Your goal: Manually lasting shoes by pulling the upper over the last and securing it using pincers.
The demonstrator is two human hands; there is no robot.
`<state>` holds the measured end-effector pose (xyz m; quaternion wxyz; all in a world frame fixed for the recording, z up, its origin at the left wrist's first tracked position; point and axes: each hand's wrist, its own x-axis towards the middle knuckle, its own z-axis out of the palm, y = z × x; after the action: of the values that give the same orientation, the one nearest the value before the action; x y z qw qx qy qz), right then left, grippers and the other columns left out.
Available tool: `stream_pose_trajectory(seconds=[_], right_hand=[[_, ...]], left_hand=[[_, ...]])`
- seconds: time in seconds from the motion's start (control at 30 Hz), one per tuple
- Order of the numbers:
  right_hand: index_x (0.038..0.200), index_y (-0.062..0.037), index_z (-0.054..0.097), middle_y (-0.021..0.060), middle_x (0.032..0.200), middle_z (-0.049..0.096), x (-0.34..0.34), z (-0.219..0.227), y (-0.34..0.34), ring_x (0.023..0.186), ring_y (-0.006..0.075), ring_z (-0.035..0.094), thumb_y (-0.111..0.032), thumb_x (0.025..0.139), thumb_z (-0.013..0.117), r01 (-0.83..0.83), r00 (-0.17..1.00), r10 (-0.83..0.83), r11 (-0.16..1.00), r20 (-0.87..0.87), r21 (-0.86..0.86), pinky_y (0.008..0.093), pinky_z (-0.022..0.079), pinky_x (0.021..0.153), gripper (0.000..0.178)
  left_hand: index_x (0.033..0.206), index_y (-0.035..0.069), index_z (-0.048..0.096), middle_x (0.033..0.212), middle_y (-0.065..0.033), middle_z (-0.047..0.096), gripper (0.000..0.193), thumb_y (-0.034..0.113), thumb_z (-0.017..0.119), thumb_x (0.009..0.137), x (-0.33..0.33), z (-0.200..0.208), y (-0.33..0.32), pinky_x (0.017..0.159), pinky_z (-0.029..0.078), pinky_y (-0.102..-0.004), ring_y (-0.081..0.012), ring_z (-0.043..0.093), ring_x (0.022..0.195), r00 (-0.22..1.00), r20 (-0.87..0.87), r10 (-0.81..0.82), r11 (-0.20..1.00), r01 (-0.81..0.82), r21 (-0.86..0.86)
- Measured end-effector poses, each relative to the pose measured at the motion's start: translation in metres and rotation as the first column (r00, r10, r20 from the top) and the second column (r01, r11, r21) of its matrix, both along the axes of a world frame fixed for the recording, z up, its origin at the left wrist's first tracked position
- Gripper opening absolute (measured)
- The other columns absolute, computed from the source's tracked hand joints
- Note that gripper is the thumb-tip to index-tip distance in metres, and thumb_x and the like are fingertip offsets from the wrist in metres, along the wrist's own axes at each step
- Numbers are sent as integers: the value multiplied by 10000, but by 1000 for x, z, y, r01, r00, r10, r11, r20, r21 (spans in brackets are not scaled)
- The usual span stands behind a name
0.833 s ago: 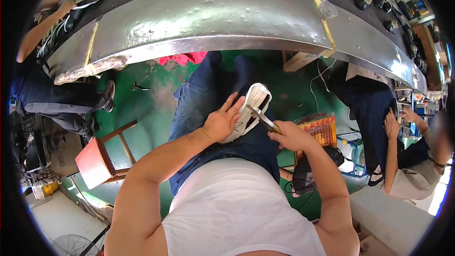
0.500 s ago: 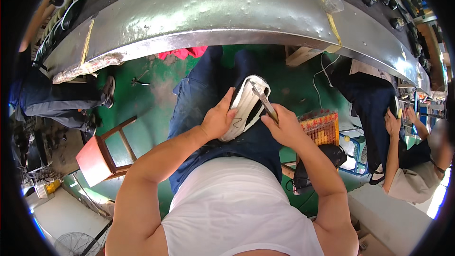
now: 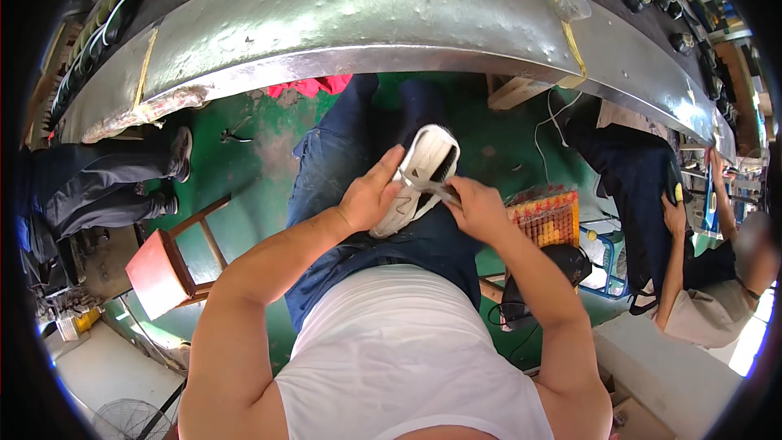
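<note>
A white shoe upper [image 3: 432, 145], with a dark strip along its right side, is tilted over my thighs, toe end away from me. My left hand [image 3: 368, 198] is closed on its left edge. In my right hand [image 3: 479, 210] is a pair of metal pincers [image 3: 433, 187], held nearly level. The pincers' head lies at the middle of the shoe, close to my left fingertips; I cannot tell what the jaws grip. A thin bent line, like wire or thread, shows beside my left fingers.
A metal-covered bench [image 3: 342, 20] curves across the far side. A red-seated stool [image 3: 159, 273] stands at left, near a person's legs [image 3: 122, 163]. To my right are a beaded seat [image 3: 546, 220], a black bag [image 3: 566, 265] and a seated co-worker [image 3: 700, 301].
The pincers' head has come from the toe end down to the shoe's middle, and the tool has turned more level. The co-worker at right has reached one hand toward the bench.
</note>
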<state>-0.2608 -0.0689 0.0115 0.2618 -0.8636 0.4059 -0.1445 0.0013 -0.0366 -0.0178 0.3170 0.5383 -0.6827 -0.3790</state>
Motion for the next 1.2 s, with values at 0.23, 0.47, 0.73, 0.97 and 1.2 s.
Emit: stream_pose_trajectory(seconds=[0.23,0.47,0.73,0.97,1.2], right_hand=[[1074,1,558,204,958,642,-15,21,38,895,404,640,-167,892,638,100,992,-73,952,-104,291,468,516,753,260],[1135,15,550,254,994,637,6,52,5,918,452,615,-220,958,575,215,943,-281,923,177,320,490,488,783,295],[1081,29,532,272,914,647,20,31,0,863,465,625,-315,995,488,115,990,-127,979,61,167,517,498,769,357],[1058,24,535,258,868,648,21,48,17,825,453,630,-349,1002,472,145,989,-142,893,-38,426,516,500,731,382],[1050,21,564,243,864,650,32,36,35,826,419,646,-347,998,486,50,997,-35,973,-72,227,494,511,715,379]], left_hand=[[1493,221,373,1532,-240,292,597,180,572,932,-6,21,5,794,583,-441,-423,662,955,914,358,-193,967,238,-86],[1529,351,276,1527,-284,281,593,357,509,984,-7,31,-6,750,586,-439,-423,693,857,842,473,-260,965,242,99],[1537,296,274,1501,-335,289,640,367,547,963,-8,69,-4,848,552,-442,-429,665,975,705,588,-396,917,339,212],[1496,-7,303,1423,-310,446,629,288,514,982,-4,23,35,1074,394,-367,-395,487,1306,993,1,121,923,-113,368],[1510,27,294,1339,-293,542,719,185,648,904,7,15,28,1062,410,-355,-361,536,1268,994,-95,48,933,-10,359]])
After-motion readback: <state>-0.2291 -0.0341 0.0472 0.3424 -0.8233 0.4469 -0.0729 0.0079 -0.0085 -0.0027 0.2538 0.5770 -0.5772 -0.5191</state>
